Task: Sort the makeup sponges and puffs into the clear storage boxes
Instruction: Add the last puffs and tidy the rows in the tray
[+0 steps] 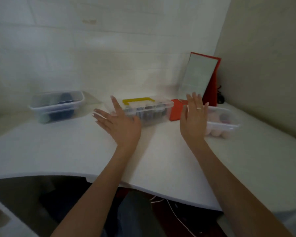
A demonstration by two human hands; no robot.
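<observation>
Head view, near to far. Closest, below the table edge: dark clothing, a lap, and a thin white cable [176, 218] trailing down. Then a white table [58, 151] with a curved front edge, set into a corner of pale walls, the rear wall [92, 48] marked by faint horizontal lines. Two bare forearms reaching forward over the top. Left hand [116, 124] raised palm down, fingers straight and spread apart, holding nothing, its fingertips overlapping the near left corner of the middle box [161, 106]; contact cannot be told through the blur. Right hand [194, 117] raised likewise, fingers straight and slightly apart, a ring [198, 108] on one, holding nothing, hovering between the middle box and the right box [229, 125]. Middle box clear, with a yellow handle [138, 100] on top and dark items inside. Right box clear, holding pale pink sponges [217, 133], just beside the right hand's fingers. Left box [41, 108] clear, with dark blue puffs [65, 98] inside, well apart from both hands. Red case [175, 111] between the middle and right boxes. Farthest, a red-framed mirror [199, 76] propped in the corner.
</observation>
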